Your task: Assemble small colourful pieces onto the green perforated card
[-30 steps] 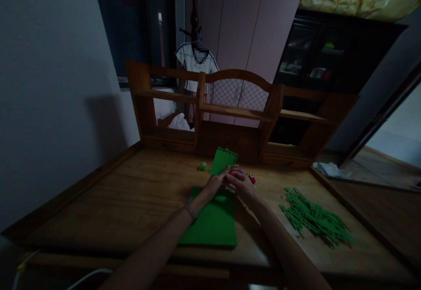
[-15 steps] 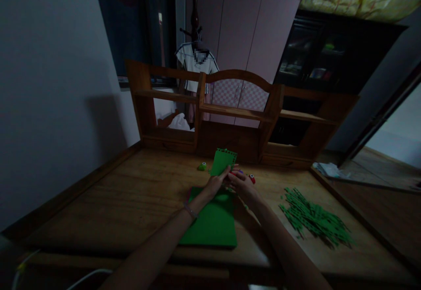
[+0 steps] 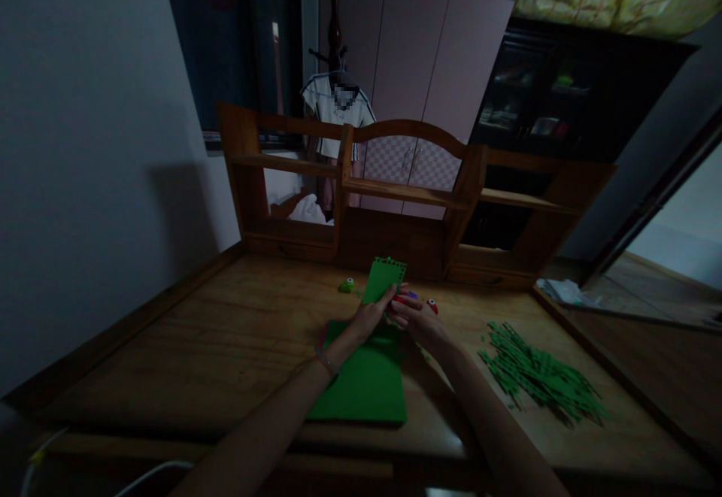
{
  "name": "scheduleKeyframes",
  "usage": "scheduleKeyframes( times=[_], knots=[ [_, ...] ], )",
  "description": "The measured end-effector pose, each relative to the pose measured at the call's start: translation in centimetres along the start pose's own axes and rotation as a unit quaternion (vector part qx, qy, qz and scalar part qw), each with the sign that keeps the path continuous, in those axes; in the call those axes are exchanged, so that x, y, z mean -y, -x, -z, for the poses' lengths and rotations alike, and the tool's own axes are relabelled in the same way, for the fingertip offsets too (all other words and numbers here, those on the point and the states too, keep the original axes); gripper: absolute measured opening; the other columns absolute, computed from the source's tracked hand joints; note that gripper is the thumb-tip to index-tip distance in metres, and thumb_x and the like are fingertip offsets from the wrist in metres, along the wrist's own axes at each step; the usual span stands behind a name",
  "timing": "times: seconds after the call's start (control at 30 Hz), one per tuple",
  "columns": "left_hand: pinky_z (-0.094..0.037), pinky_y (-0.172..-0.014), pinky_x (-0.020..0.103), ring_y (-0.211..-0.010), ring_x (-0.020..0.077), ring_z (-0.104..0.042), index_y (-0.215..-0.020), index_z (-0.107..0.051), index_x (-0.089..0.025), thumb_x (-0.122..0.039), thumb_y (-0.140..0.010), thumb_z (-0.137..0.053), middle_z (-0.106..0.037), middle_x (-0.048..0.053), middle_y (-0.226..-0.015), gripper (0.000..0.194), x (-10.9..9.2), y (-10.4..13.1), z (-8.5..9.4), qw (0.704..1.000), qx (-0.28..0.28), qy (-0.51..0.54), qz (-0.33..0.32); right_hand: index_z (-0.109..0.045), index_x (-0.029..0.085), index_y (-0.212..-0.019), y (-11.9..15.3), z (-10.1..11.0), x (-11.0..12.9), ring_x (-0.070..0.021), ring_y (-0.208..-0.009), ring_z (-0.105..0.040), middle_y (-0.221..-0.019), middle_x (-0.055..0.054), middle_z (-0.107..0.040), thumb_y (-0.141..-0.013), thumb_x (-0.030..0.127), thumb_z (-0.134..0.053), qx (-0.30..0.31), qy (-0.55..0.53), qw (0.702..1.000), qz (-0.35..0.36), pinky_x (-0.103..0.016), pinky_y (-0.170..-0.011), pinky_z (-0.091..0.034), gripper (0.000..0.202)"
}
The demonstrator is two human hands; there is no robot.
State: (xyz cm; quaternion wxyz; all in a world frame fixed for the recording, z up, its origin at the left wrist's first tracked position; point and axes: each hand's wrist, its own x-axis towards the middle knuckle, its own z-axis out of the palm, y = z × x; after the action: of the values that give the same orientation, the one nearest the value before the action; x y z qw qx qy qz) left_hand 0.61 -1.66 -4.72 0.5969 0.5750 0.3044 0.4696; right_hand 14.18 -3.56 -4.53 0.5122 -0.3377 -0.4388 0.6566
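Note:
My left hand (image 3: 369, 316) is closed on a green paper sheet (image 3: 381, 279) that stands up above the desk. A row of notches runs along the sheet's top and right edges. My right hand (image 3: 420, 319) is pressed round a small red paper punch (image 3: 398, 300) at the sheet's right edge; its far side is hidden by the fingers. Beneath my wrists lies a stack of green paper (image 3: 366, 384). A purple piece (image 3: 412, 295) shows just behind my right hand. Close by are a small green figure with an eye (image 3: 347, 286) and a red one (image 3: 432, 306).
To the right, a heap of notched green paper strips (image 3: 538, 373) lies on the wooden desk (image 3: 226, 346). Small green scraps are scattered near my right wrist. A wooden shelf unit (image 3: 406, 192) stands along the back edge. A white cable (image 3: 152, 473) hangs at the front left.
The green sheet has shifted slightly down and right in my left hand. My right fingers have moved a little around the red punch at its edge.

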Motion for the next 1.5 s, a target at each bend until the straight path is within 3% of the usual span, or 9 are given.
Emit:
scheduleKeyframes(
  times=[0.2, 0.4, 0.63, 0.83, 0.9, 1.1, 1.5],
  knots=[
    [-0.049, -0.083, 0.033, -0.102, 0.0235, -0.059, -0.119, -0.059, -0.019, -0.057, -0.082, -0.046, -0.061, 0.008, -0.118, 0.055, 0.0, 0.2, -0.4, 0.999, -0.025, 0.036, -0.002, -0.068, 0.017, -0.083, -0.3, 0.2, -0.1, -0.0183, -0.083, -0.066, -0.088, -0.005, -0.069, -0.059, 0.027, -0.080, -0.039, -0.023, 0.999, 0.012, -0.031, -0.081, -0.051, 0.029],
    [-0.047, -0.090, 0.034, -0.105, 0.0237, -0.059, -0.112, -0.064, -0.018, -0.055, -0.078, -0.053, -0.063, 0.009, -0.115, 0.052, 0.4, -0.2, -0.5, 0.998, -0.028, 0.055, -0.009, -0.068, 0.017, -0.085, -0.5, 0.6, -0.3, -0.0184, -0.075, -0.067, -0.083, -0.005, -0.069, -0.060, 0.031, -0.080, -0.029, -0.001, 1.000, 0.002, -0.030, -0.074, -0.053, 0.032],
    [-0.044, -0.093, 0.035, -0.105, 0.0236, -0.059, -0.105, -0.067, -0.015, -0.053, -0.075, -0.058, -0.065, 0.010, -0.111, 0.049, 0.1, 0.0, -0.6, 0.997, -0.019, 0.069, -0.002, -0.069, 0.015, -0.086, -0.1, 0.5, -0.3, -0.0182, -0.081, -0.066, -0.087, -0.006, -0.070, -0.062, 0.032, -0.078, 0.005, 0.041, 0.999, -0.009, -0.031, -0.081, -0.050, 0.031],
    [-0.048, -0.086, 0.036, -0.089, 0.0233, -0.064, -0.098, -0.070, -0.014, -0.052, -0.075, -0.060, -0.071, 0.009, -0.090, 0.046, -1.2, 1.0, -0.8, 0.996, -0.057, 0.053, 0.049, -0.067, 0.017, -0.091, -0.4, 1.1, -0.6, -0.0167, -0.084, -0.065, -0.092, -0.004, -0.068, -0.062, 0.027, -0.079, -0.012, 0.051, 0.998, -0.025, -0.028, -0.078, -0.052, 0.033],
    [-0.049, -0.084, 0.035, -0.087, 0.0227, -0.065, -0.099, -0.069, -0.014, -0.052, -0.074, -0.060, -0.071, 0.009, -0.091, 0.046, -1.1, 0.9, -0.7, 0.995, -0.063, 0.057, 0.054, -0.067, 0.018, -0.091, -0.5, 1.3, -0.7, -0.0160, -0.081, -0.065, -0.089, -0.004, -0.068, -0.062, 0.028, -0.079, -0.023, 0.061, 0.998, -0.026, -0.027, -0.074, -0.053, 0.033],
    [-0.052, -0.074, 0.033, -0.088, 0.0233, -0.065, -0.106, -0.066, -0.016, -0.053, -0.074, -0.060, -0.066, 0.009, -0.107, 0.049, -0.1, 0.5, -0.4, 0.992, -0.076, 0.085, 0.046, -0.067, 0.019, -0.094, -0.7, 1.3, -0.6, -0.0118, -0.067, -0.063, -0.082, -0.001, -0.066, -0.060, 0.032, -0.079, -0.041, 0.106, 0.993, -0.009, -0.022, -0.063, -0.051, 0.039],
    [-0.049, -0.082, 0.033, -0.087, 0.0233, -0.065, -0.095, -0.070, -0.014, -0.048, -0.072, -0.064, -0.071, 0.009, -0.091, 0.041, -1.3, 0.9, -0.6, 0.993, -0.111, 0.045, -0.003, -0.065, 0.019, -0.080, -0.4, 0.7, -0.1, -0.0139, -0.060, -0.062, -0.077, -0.002, -0.065, -0.053, 0.037, -0.081, -0.063, 0.130, 0.989, 0.026, -0.024, -0.054, -0.050, 0.036]
  ],
)
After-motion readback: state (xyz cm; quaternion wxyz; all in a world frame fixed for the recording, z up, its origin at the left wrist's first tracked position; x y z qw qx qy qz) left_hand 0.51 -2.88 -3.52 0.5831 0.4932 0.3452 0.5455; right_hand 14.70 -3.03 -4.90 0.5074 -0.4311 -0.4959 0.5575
